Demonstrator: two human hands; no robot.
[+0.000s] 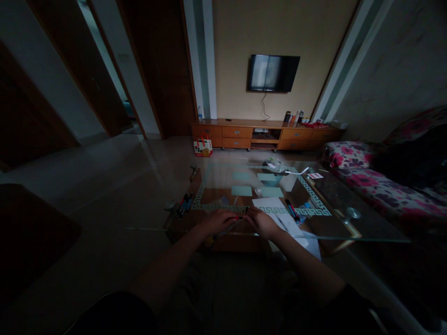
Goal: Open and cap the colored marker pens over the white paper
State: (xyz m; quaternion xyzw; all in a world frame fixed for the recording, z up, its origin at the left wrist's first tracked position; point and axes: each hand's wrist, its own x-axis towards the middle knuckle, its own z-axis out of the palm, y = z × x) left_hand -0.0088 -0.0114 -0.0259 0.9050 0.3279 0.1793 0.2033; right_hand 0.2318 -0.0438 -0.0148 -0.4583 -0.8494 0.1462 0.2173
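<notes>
Over the near edge of the glass table (216, 174), my left hand (217, 222) and my right hand (261, 223) meet fingertip to fingertip. Between them is a slim dark marker pen (240, 217) with a red part at the left fingers. A short black piece shows at my right fingertips; whether it is the pen's cap I cannot make out. Both hands are closed in a pinch. To the left lies a group of several dark marker pens (184, 205) with red and blue parts. More markers (292, 211) rest right of my right hand, beside white paper sheets (270, 203).
A bowl (274, 167) with a plastic bag stands at the table's far side, near a white strip (297, 172) and a small card (315, 176). Flowered sofa (363, 153) at right. Beyond are a paper bag (203, 147), a wooden cabinet (237, 132) and a wall television (273, 73).
</notes>
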